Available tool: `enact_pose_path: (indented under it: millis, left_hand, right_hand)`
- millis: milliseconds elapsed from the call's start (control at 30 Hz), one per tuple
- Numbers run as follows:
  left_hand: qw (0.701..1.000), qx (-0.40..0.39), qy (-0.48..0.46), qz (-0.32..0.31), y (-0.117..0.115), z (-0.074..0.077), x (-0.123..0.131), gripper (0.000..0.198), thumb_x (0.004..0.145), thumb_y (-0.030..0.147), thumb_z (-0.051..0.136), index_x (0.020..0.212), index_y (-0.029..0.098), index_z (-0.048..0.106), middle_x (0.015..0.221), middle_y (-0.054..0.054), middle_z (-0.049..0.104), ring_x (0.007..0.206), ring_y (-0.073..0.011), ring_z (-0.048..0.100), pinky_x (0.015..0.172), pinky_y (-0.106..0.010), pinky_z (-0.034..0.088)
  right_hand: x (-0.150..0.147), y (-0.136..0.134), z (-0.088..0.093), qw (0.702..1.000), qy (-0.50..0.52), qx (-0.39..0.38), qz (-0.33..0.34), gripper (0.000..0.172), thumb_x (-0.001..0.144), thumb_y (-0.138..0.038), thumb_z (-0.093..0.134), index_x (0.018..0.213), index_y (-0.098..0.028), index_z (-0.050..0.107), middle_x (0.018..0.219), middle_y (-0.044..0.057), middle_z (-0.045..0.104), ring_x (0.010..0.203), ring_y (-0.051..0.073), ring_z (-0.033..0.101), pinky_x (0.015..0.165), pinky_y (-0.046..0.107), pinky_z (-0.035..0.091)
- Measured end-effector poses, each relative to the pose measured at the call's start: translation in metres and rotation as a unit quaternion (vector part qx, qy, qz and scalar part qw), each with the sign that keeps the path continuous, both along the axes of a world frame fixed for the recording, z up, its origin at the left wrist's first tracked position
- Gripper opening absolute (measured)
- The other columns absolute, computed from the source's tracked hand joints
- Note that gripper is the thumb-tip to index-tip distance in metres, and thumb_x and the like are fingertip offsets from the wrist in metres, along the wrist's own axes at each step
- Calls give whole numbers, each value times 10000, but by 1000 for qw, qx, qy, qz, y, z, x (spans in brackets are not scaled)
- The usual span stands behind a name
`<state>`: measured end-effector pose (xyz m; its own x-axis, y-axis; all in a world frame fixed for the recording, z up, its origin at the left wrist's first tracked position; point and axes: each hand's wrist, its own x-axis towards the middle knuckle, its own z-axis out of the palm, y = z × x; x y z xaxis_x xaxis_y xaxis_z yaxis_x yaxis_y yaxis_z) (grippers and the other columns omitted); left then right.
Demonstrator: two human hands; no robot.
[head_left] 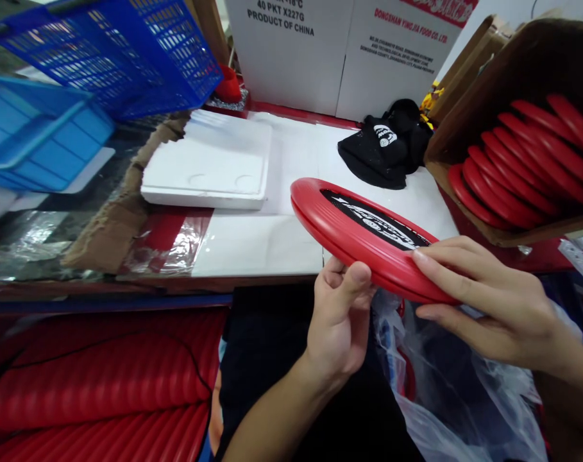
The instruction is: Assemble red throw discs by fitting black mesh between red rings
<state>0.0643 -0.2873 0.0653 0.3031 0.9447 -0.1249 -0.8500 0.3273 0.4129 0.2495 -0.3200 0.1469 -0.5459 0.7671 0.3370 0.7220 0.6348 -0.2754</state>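
Note:
A red flying disc (349, 237) with a black centre and white print is held tilted above the table's front edge. A dark groove runs around its rim; whether it is one disc or two stacked I cannot tell. My left hand (342, 314) grips the near rim from below, its thumb at the edge and its other fingers partly hidden under the disc. On the right side, my right hand (488, 295) pinches the rim between thumb and fingers. Past the disc, a heap of black printed fabric pieces (382, 144) lies on the white-covered table (253, 247).
A cardboard box (507, 64) of red rings (526, 167) stands at the right. White foam (209, 160), a light blue tray (41, 135) and a dark blue basket (122, 58) are at the left. Red rings (103, 372) fill the space below; a plastic bag (445, 398) hangs nearby.

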Motion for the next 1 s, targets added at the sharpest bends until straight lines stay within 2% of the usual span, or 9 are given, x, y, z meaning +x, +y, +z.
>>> enact_pose_path:
  millis: [133,300,400,500,633,767,1000]
  left_hand:
    - [1000,-5,3,0,-1,0,0,485,807,496,921,1169,202,791,1152,-71,825,1306,-346,701,1142,-459,560]
    - [1000,13,8,-2,-2,-1,1,471,842,501,892,1196,211,784,1160,-69,824,1301,-342,704,1131,-466,565]
    - [1000,20,21,2,-3,-2,2,456,869,498,869,1209,208,776,1186,-77,819,1304,-341,702,1122,-456,569]
    - [999,19,27,0,-3,-1,3,410,877,500,861,1161,212,795,1188,-77,819,1307,-335,702,1121,-437,570]
    - [1000,15,22,4,-1,-1,4,396,852,490,888,1133,221,812,1106,-51,832,1249,-317,736,1127,-444,575]
    - [1000,12,15,3,-2,-1,5,359,864,468,883,1105,211,812,1108,-47,833,1213,-310,751,1112,-441,585]
    - [999,6,43,-5,-4,1,5,351,848,525,875,1058,252,806,1070,-37,827,1273,-343,719,1089,-469,597]
  right_hand:
    - [0,0,-7,1000,-8,14,-15,831,938,-257,786,1672,-335,405,1386,106,680,1189,324,695,1019,503,626]
    - [2,3,-21,997,-25,69,5,908,908,-227,809,1694,-264,357,1382,135,680,1186,326,687,1010,516,619]
    - [4,4,-26,997,-28,65,-10,866,940,-238,755,1695,-318,339,1403,113,689,1189,329,703,998,521,621]
    - [5,5,-25,997,-29,67,-17,816,956,-258,727,1679,-360,361,1400,96,696,1178,327,712,990,518,623]
    - [7,7,-18,994,-49,95,-16,821,935,-246,754,1670,-316,394,1365,110,698,1139,324,694,977,531,619]
    - [10,9,-16,996,-36,75,-13,743,953,-301,750,1631,-358,452,1348,89,720,1105,316,708,941,518,626]
    - [13,8,-21,997,-15,75,-16,802,930,-325,783,1648,-378,430,1346,91,728,1093,329,713,911,527,630]
